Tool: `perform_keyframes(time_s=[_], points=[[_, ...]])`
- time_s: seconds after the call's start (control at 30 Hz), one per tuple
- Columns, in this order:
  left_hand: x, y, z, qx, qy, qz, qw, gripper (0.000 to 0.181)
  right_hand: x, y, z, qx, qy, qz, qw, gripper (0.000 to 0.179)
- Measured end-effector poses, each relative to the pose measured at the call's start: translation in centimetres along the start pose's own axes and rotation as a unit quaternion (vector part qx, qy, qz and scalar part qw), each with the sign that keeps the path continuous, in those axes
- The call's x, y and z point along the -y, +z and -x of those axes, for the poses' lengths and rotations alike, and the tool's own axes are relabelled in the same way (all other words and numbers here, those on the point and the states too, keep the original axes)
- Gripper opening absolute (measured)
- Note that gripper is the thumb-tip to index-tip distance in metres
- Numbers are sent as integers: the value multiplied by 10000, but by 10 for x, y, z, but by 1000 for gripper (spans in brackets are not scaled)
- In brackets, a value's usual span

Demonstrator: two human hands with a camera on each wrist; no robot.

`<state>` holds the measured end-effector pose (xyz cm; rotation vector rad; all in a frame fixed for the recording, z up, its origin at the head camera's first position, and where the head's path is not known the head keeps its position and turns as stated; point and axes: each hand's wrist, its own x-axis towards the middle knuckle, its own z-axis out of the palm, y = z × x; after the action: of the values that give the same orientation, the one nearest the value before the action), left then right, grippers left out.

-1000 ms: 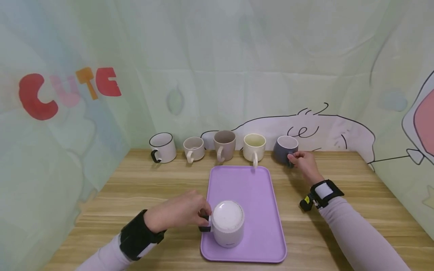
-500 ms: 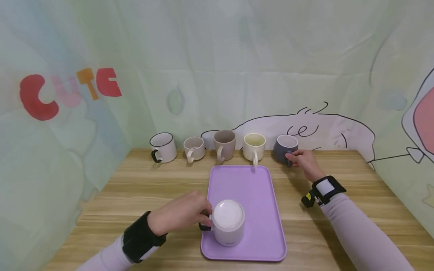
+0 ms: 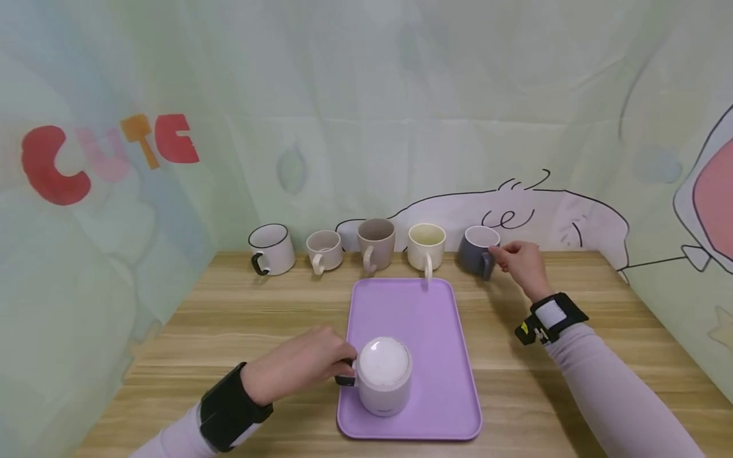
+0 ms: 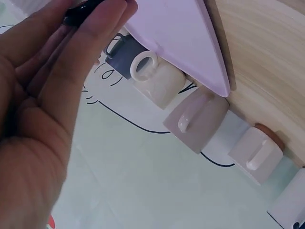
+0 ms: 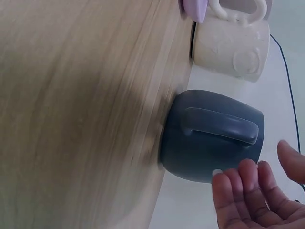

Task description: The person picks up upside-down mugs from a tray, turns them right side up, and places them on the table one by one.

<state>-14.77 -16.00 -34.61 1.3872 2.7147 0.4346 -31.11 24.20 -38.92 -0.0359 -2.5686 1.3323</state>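
On the purple tray [image 3: 409, 308] a white mug [image 3: 385, 381] stands upside down, its base facing up. My left hand [image 3: 300, 364] pinches this mug's black handle [image 3: 345, 381] at the tray's left edge. At the back right stands an upright dark blue-grey mug [image 3: 472, 256] with a pale inside. Beside it is my right hand [image 3: 522, 266]. In the right wrist view the fingers of that hand [image 5: 255, 195] lie near the mug's rim, off its handle [image 5: 221, 125], with the thumb apart. Whether a fingertip touches the mug, I cannot tell.
Along the back wall stand more upright mugs: a white one with a black rim [image 3: 273, 251], a small beige one [image 3: 325, 251], a taupe one [image 3: 376, 245] and a cream one [image 3: 426, 247]. Printed cloth [image 3: 366, 127] hangs behind the wooden table [image 3: 275, 312].
My right hand has let go of the dark mug's handle and shifted slightly up and right. The handle now shows fully. My left hand keeps its hold on the upturned mug.
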Motion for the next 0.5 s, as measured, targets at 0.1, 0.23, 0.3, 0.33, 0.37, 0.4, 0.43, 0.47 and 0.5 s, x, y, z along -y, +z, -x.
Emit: perform_keyframes(time_s=[0.1, 0.23, 0.3, 0.33, 0.37, 0.4, 0.43, 0.47, 0.5], points=[[2, 0, 0, -71, 71, 57, 9999, 13, 3, 0, 0, -84, 48, -76, 9999, 39], [4, 2, -1, -109, 119, 236, 9996, 12, 4, 0, 0, -162, 92, -113, 9998, 38], [5, 3, -2, -104, 97, 368, 9992, 10, 5, 0, 0, -255, 41, -232, 9994, 38], [6, 3, -3, -100, 71, 422, 9990, 10, 5, 0, -1, -302, -3, -319, 9990, 39], [7, 3, -3, -104, 43, 481, 9988, 9, 6, -1, -1, -346, -60, -409, 9985, 39], [7, 3, -4, -109, 5, 546, 9985, 9, 6, -1, -2, -374, -120, -510, 9979, 40], [8, 3, -4, -133, -31, 591, 9982, 8, 7, -2, -2, -383, -183, -627, 9971, 41], [9, 3, -5, -164, -71, 662, 9976, 8, 8, -2, -3, -365, -242, -744, 9963, 42], [10, 3, -6, -200, -100, 705, 9973, 7, 9, -2, -3, -336, -285, -854, 9954, 43]])
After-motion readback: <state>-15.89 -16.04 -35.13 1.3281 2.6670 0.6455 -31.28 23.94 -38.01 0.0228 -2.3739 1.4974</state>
